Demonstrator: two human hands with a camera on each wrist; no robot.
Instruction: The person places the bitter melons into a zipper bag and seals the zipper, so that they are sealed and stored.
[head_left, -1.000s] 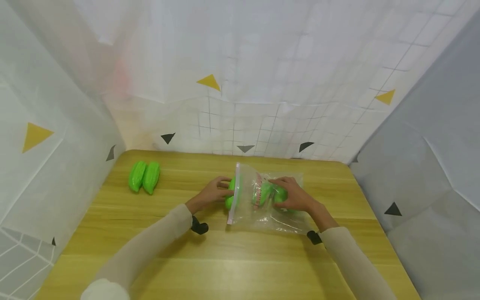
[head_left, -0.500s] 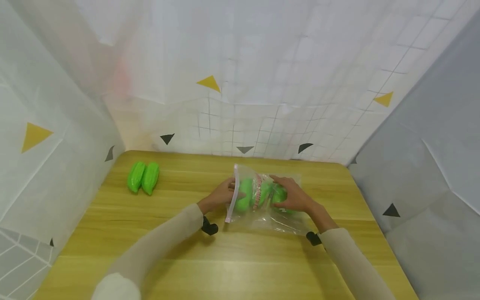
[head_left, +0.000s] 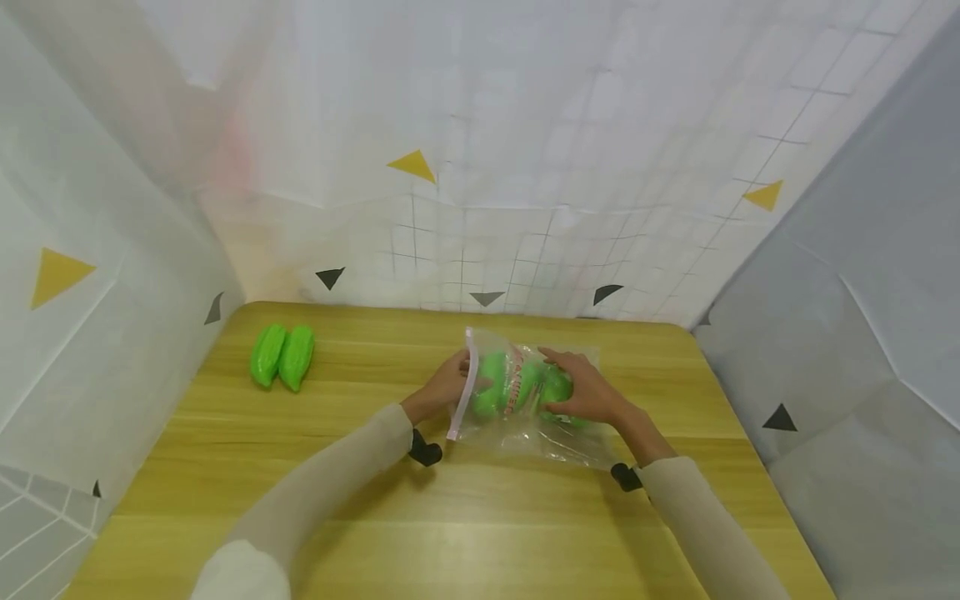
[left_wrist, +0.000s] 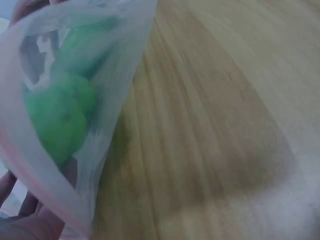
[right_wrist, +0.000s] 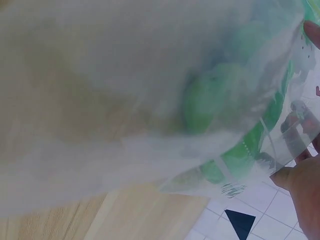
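Note:
A clear zip bag (head_left: 510,446) with red print and a pale pink zip strip lies on the table, its mouth facing left. Inside are several green bitter melons, blurred by the plastic. Through the mouth reaches my left hand (head_left: 441,389), its fingers and thumb round the leftmost melon (head_left: 491,400); in the left wrist view that melon (left_wrist: 57,125) sits just inside the strip. From outside, my right hand (head_left: 588,393) grips the bag round the melon (head_left: 555,387) nearest the closed end, thumb and fingers spread across it. Plastic veils part of the left fingers.
Two loose bitter melons, one (head_left: 267,357) beside the other (head_left: 297,358), lie at the back left of the wooden table (head_left: 420,533). Pale sheeting (head_left: 525,250) with yellow and dark triangles stands along the back and both sides.
My left hand has moved right, carrying a bitter melon from the bag's mouth fully inside it. The right hand has stayed in place, holding the bag.

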